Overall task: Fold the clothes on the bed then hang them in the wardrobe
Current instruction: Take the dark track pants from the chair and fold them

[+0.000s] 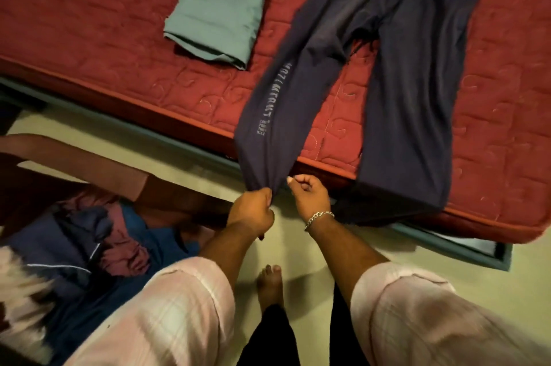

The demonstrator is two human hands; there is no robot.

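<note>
Dark navy trousers lie spread on the red quilted mattress, both legs reaching over its near edge. White lettering runs down the left leg. My left hand is clenched on the hem of that left leg, just off the mattress edge. My right hand, with a silver bracelet on the wrist, hovers right beside it with its fingers curled and nothing clearly in them. The right leg's hem hangs over the edge to the right of that hand. A folded teal garment rests farther back on the mattress.
A heap of unfolded clothes in navy, maroon and blue lies at the lower left, with a brown board behind it. The teal bed frame runs under the mattress. My bare foot stands on the pale floor.
</note>
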